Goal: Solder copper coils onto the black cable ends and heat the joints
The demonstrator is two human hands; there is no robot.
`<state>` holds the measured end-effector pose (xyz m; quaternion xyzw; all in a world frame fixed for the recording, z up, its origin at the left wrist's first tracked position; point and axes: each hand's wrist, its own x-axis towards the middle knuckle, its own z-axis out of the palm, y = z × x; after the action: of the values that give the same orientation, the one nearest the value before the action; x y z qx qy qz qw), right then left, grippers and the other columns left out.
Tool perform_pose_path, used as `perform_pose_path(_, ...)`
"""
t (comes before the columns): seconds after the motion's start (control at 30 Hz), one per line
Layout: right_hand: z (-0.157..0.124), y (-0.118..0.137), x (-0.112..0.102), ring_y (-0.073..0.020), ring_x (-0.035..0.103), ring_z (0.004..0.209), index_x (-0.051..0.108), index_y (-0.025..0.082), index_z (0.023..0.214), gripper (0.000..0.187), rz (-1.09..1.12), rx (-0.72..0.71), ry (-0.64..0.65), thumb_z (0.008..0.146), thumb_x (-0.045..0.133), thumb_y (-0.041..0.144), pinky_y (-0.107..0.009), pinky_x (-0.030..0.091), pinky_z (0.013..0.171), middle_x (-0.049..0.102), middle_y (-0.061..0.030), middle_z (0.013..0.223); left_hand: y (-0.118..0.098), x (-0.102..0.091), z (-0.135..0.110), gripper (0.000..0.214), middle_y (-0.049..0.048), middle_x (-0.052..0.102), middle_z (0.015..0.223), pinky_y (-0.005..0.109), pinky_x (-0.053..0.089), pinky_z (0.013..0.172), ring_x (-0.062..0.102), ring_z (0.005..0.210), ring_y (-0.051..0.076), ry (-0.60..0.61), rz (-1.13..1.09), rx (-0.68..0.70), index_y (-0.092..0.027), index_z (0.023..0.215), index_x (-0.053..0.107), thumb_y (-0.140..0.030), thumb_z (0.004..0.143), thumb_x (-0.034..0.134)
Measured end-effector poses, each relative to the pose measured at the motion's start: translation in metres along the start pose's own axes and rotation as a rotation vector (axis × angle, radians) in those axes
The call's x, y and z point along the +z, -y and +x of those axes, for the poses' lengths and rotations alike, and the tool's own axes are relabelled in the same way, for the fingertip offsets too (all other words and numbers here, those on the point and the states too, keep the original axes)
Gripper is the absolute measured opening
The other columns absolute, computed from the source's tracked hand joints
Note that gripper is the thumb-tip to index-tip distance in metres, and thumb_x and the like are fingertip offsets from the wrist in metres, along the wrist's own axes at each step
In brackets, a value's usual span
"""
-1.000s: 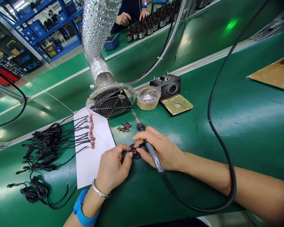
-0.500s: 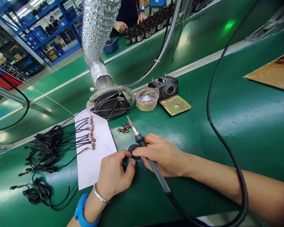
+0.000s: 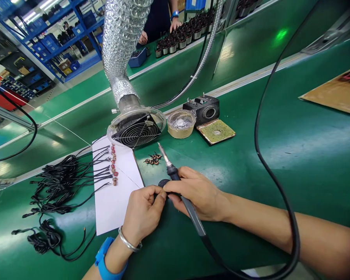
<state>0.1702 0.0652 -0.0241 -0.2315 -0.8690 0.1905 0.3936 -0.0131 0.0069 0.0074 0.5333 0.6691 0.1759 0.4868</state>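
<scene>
My right hand [image 3: 200, 194] is closed round the grey handle of a soldering iron [image 3: 192, 214], its metal tip pointing up and away from me. Between my two hands is a small black disc [image 3: 163, 182], mostly covered by fingers. The thumb and forefinger of my left hand [image 3: 146, 208] are pinched together at its lower edge, touching my right fingertips. Beyond the iron's tip lies a little heap of small copper-wound parts [image 3: 153, 159]. Left of my hands, a white sheet [image 3: 107, 210] bears a row of red and copper coils [image 3: 113, 165] with black cable ends beside them.
A fume extractor [image 3: 138, 130] hangs from a silver duct [image 3: 125, 35]. Behind the iron stand a round tub [image 3: 181, 123], an iron holder [image 3: 205, 109] and a yellow sponge [image 3: 216, 132]. Bundled black cables [image 3: 56, 182] lie left. The iron's cord [image 3: 272, 175] loops right. Across the bench, a co-worker's hand [image 3: 175, 24] rests by motor parts.
My left thumb and forefinger have closed into a pinch, and the black disc is more covered now. The iron has barely shifted. The co-worker's other hand has moved left.
</scene>
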Motion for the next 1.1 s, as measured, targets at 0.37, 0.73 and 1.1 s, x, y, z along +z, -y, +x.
perform_pose_path(0.37, 0.003, -0.001, 0.0, -0.0158, 0.039, 0.069, 0.058, 0.018, 0.101, 0.016, -0.007, -0.003, 0.04, 0.091, 0.047, 0.014, -0.029, 0.032, 0.066, 0.058, 0.0008, 0.069, -0.006, -0.004, -0.003, 0.023, -0.0061, 0.043, 0.052, 0.024, 0.025, 0.051, 0.035, 0.049, 0.009, -0.101, 0.352, 0.175, -0.021, 0.077, 0.07, -0.026, 0.091, 0.053)
perform_pose_path(0.73, 0.002, -0.006, -0.001, -0.0157, 0.041, 0.071, 0.057, 0.018, 0.108, 0.021, -0.006, -0.036, 0.044, 0.09, 0.047, 0.012, -0.029, 0.033, 0.067, 0.06, 0.0012, 0.07, 0.01, 0.003, -0.002, 0.008, -0.0026, 0.066, 0.065, 0.028, 0.041, 0.057, 0.062, 0.057, 0.014, -0.42, 0.706, 0.713, -0.019, 0.088, 0.066, -0.019, 0.091, 0.058)
perform_pose_path(1.1, 0.005, -0.005, -0.003, -0.0161, 0.042, 0.07, 0.057, 0.018, 0.106, 0.019, -0.006, -0.072, 0.015, 0.089, 0.048, 0.013, -0.028, 0.034, 0.065, 0.058, 0.0017, 0.065, 0.002, 0.001, -0.007, 0.009, -0.0044, 0.063, 0.059, 0.025, 0.037, 0.049, 0.057, 0.048, 0.011, -0.347, 0.635, 0.559, -0.02, 0.078, 0.062, -0.017, 0.086, 0.059)
